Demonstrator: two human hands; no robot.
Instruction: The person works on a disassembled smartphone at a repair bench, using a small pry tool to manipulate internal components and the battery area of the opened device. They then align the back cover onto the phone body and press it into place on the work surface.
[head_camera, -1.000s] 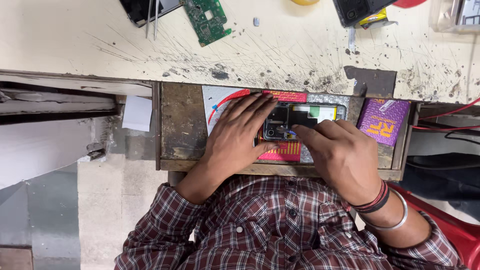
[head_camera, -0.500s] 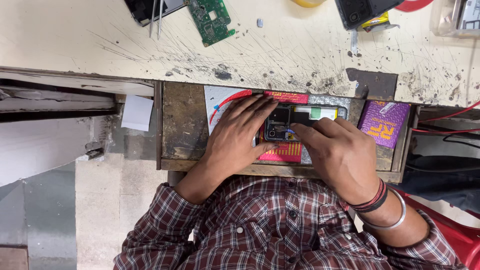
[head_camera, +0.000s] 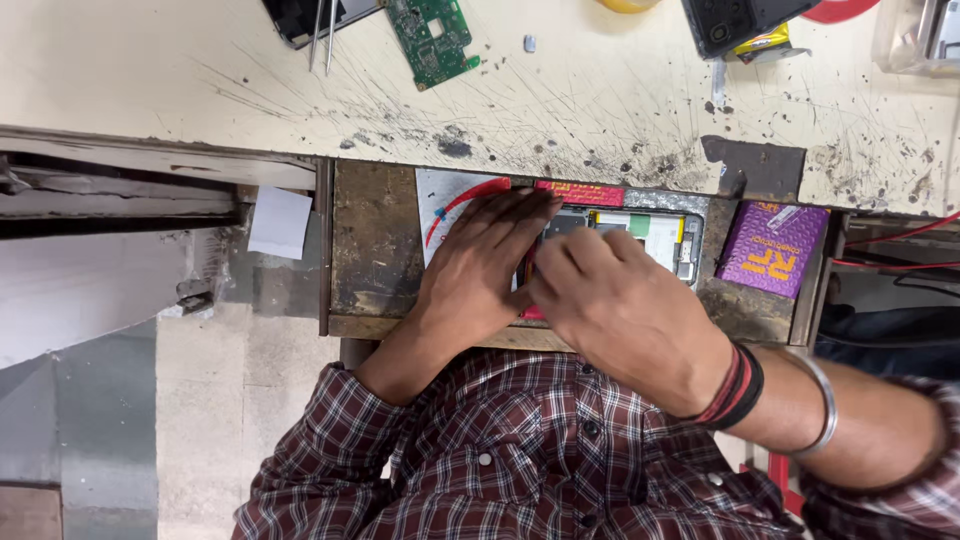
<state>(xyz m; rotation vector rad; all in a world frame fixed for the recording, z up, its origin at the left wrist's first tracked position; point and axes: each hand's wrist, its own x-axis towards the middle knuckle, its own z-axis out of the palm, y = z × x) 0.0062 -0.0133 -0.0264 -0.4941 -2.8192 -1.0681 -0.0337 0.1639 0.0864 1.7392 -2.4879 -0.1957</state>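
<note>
An opened phone (head_camera: 640, 235) is lying in a wooden drawer (head_camera: 375, 250) pulled out under the desk's (head_camera: 200, 90) near edge. Both hands are pressing on it: the left hand (head_camera: 485, 270) is lying flat, fingers spread, and the right hand (head_camera: 620, 305) is curling over its near end. A purple packet (head_camera: 775, 250) is sitting at the drawer's right end, and a green circuit board (head_camera: 432, 38) is lying near the desk's far edge.

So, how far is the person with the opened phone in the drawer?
Done: the phone lies with its back off in the open drawer, its insides showing. A green circuit board and tweezers lie on the scratched bench above. In hand: the left hand lies flat beside the phone and the right hand covers its near end. Left: the phone is not yet closed.
</note>
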